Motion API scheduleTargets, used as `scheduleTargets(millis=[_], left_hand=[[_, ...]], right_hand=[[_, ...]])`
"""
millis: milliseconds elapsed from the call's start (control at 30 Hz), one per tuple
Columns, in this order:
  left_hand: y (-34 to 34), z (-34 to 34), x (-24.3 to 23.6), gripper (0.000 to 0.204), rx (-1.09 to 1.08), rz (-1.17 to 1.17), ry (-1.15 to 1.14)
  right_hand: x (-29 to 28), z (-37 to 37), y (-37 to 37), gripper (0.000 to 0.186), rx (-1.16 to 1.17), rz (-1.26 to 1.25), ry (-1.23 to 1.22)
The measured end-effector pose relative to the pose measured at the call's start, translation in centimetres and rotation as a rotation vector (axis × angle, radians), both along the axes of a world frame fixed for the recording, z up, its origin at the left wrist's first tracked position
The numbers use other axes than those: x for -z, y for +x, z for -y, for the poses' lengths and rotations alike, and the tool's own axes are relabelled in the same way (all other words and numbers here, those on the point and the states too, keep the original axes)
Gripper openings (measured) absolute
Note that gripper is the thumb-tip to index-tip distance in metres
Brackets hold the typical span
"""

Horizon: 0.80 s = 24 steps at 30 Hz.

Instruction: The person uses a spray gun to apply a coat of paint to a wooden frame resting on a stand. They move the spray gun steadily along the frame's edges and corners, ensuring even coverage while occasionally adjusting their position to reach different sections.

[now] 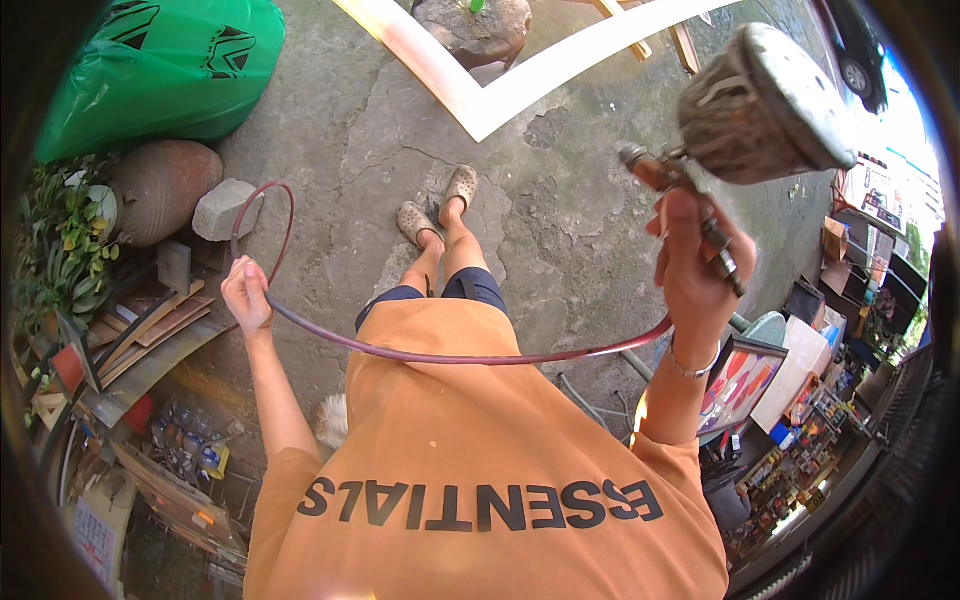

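Observation:
Raised on the right, my right hand (697, 250) is wrapped round the handle of a spray gun (655, 170). A paint-stained cup (765, 105) sits on top of the gun, whose nozzle points to the left. From the right hand a dark red air hose (470, 357) sags across my front. Its other stretch is gripped by my left hand (247, 295), closed out to the left, and loops up beyond that fist. Ahead of my feet is the corner of a white frame (478, 112), brownish along part of its left arm.
A rounded stone (478, 28) shows inside the frame's corner. At left are a green plastic bag (190, 75), a clay pot (165, 190), a concrete block (226, 210) and stacked boards (150, 335). Crowded shelves (800, 440) and a framed picture (740, 385) stand at right. A car (858, 60) is far right.

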<state>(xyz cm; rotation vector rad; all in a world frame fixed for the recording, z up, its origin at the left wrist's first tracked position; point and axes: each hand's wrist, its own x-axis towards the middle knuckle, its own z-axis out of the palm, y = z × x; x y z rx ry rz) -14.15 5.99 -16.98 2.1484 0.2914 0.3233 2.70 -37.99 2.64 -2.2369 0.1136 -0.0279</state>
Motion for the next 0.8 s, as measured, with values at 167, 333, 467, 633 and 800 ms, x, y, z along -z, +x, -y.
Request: scheduleTargets(millis=[167,333,467,633,800], left_hand=[[-0.3,0.0,0.0,0.048,0.008,0.007,0.013],[-0.6,-0.2,0.0,0.048,0.005,0.008,0.039],[-0.6,-0.3,-0.1,0.051,0.004,0.012,0.027],[-0.5,-0.4,-0.1,0.053,0.01,0.02,0.02],[-0.3,-0.3,-0.2,0.053,-0.009,0.001,0.009]], right_hand=[[0.4,0.8,2.7,0.025,0.157,0.203,-0.01],[-0.9,0.0,2.5,0.027,0.24,0.099,0.052],[-0.7,-0.4,1.1,0.027,0.053,0.036,0.081],[-1.2,-0.9,-0.3,0.024,-0.078,-0.091,0.04],[-1.8,-1.6,-1.2,0.02,-0.2,-0.128,0.069]])
